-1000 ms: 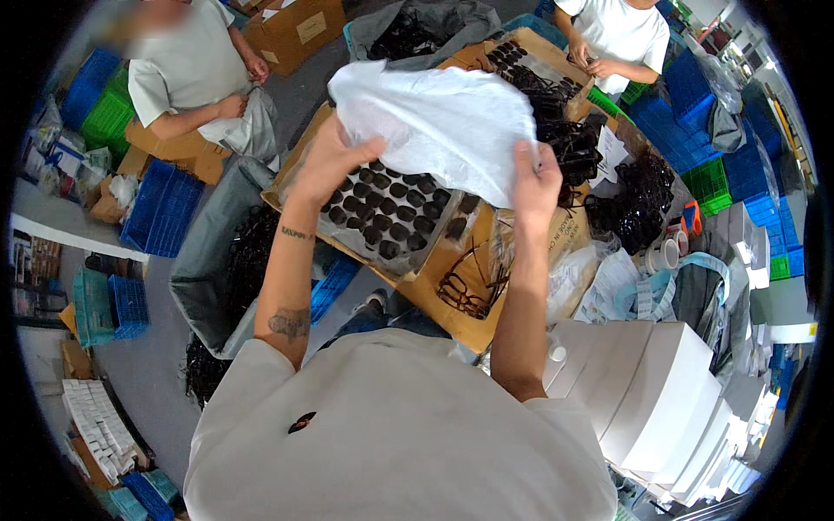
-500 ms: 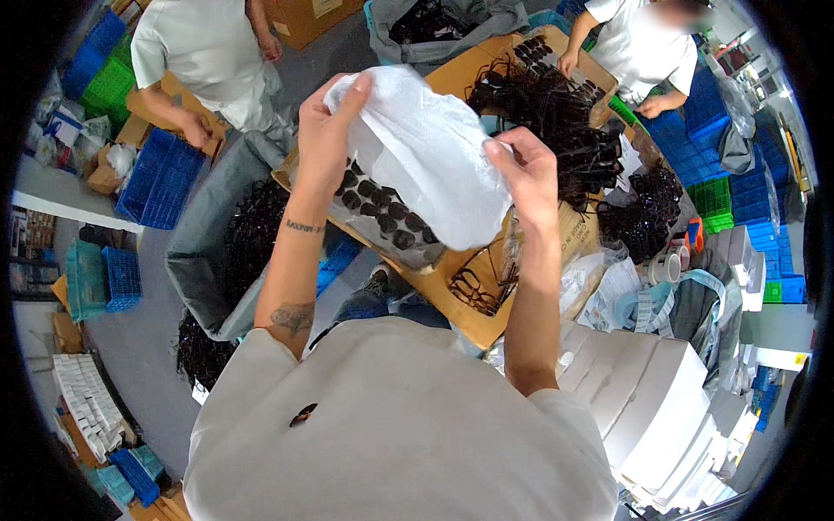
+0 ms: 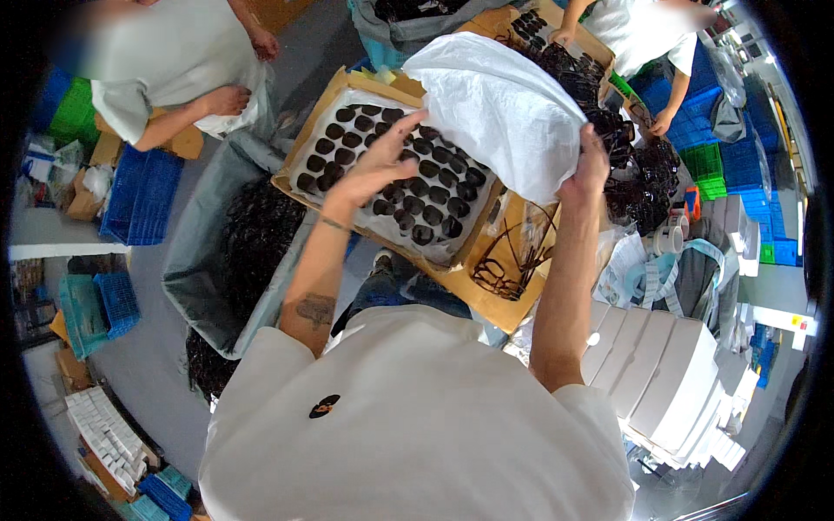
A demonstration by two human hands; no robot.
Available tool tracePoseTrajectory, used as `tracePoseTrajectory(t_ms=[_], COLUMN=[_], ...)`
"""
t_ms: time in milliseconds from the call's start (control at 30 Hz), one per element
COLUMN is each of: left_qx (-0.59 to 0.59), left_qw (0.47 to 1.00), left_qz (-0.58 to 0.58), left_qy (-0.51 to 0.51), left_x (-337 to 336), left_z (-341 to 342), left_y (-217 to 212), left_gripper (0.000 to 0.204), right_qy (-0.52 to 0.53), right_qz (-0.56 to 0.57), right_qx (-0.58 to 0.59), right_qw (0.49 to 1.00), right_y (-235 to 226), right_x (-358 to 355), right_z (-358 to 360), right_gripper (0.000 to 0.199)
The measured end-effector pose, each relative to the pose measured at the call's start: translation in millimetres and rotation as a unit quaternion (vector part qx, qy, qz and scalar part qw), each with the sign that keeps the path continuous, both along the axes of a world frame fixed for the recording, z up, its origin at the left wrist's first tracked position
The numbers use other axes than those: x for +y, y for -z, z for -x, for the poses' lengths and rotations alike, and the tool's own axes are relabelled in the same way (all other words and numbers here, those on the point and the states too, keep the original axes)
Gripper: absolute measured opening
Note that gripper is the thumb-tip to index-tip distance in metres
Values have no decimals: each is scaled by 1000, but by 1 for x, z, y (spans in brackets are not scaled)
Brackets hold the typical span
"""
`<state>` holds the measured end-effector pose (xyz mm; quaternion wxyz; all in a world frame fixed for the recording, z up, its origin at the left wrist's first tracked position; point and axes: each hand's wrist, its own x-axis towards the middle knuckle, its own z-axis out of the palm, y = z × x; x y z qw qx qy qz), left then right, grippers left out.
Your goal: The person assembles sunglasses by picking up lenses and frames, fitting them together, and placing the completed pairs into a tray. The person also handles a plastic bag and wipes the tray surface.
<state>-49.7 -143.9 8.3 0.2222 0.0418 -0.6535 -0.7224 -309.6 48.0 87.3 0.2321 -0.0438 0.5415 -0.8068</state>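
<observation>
My right hand pinches the lower right edge of a thin white sheet, paper or cloth, which hangs in the air up and left of it. Fingers apart, my left hand is free of the sheet and hovers over a shallow cardboard box. Rows of dark rounded lenses lie in that box on a white lining. Part of the box's far right side is hidden behind the sheet. Close to the box's right corner, several dark glasses frames rest on brown cardboard.
A grey-lined bin of dark frames stands left of the box. More dark frames are heaped at the right. White boxes are stacked beside my right arm. Two people work across from me. Blue crates stand at the left.
My left hand has let go of the sheet and come down over the box. My right hand has carried the sheet rightward, uncovering many lenses.
</observation>
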Motion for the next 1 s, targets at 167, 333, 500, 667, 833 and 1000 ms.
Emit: tracePoseTrajectory(t_ms=[167,333,500,667,833,1000], left_qx=[-135,-49,9,147,70,-149], left_qw=[797,839,816,742,831,854], left_qz=[-585,-528,-563,-649,-523,159], left_qy=[-69,121,128,83,-179,-472], left_x=[58,107,138,137,64,-4], left_z=[72,109,138,137,78,-37], left_y=[48,48,42,72,103,100], left_gripper=[118,82,57,52,42,37], right_qy=[-37,21,66,86,122,100], right_qz=[113,123,281,173,3,-241], right_qx=[-235,-207,-258,-266,-92,-49], right_qw=[965,970,922,944,988,964], right_y=[22,21,60,86,101,148], right_x=[-10,-3,-1,2,54,110], right_z=[-34,-50,-48,-73,-90,-114], right_gripper=[39,45,37,39,35,18])
